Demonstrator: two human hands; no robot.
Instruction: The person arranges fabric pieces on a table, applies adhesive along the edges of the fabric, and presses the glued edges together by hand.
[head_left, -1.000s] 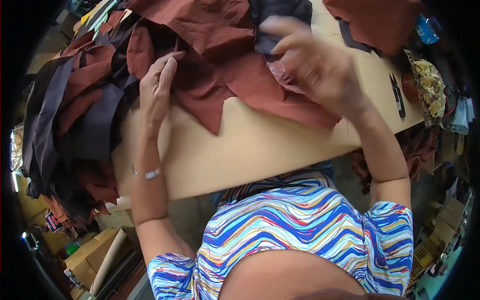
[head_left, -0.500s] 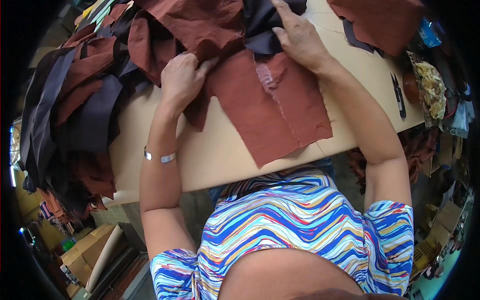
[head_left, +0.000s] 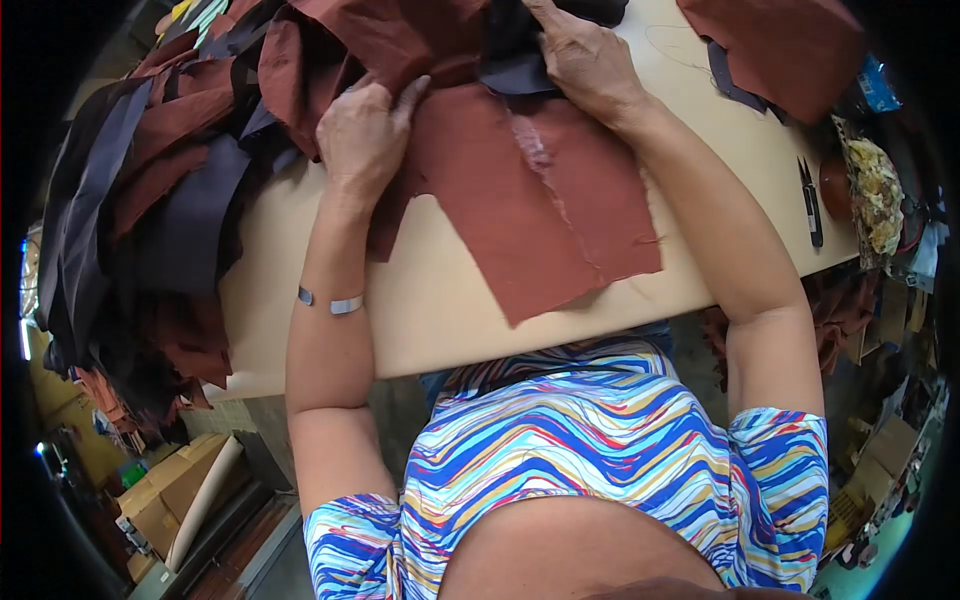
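A rust-brown cloth piece with a frayed seam and raw edges lies on the tan table in front of me. My left hand is closed on the bunched brown cloth at its upper left, thumb stretched out to the right over it. Above the piece, my right hand grips black cloth; its index finger points up and left, and its other fingertips are partly hidden. More brown cloth is heaped between and beyond the hands, running out of view at the top.
A large pile of black and brown cloth pieces hangs over the table's left side. At the right are another brown piece, thread snips, a blue packet and a bundle of yellowish scraps. Cardboard boxes stand below left.
Both hands have shifted slightly up and left, and the black cloth under my right hand has moved a little up. The brown piece's lower edge is almost unchanged. The view has tilted slightly.
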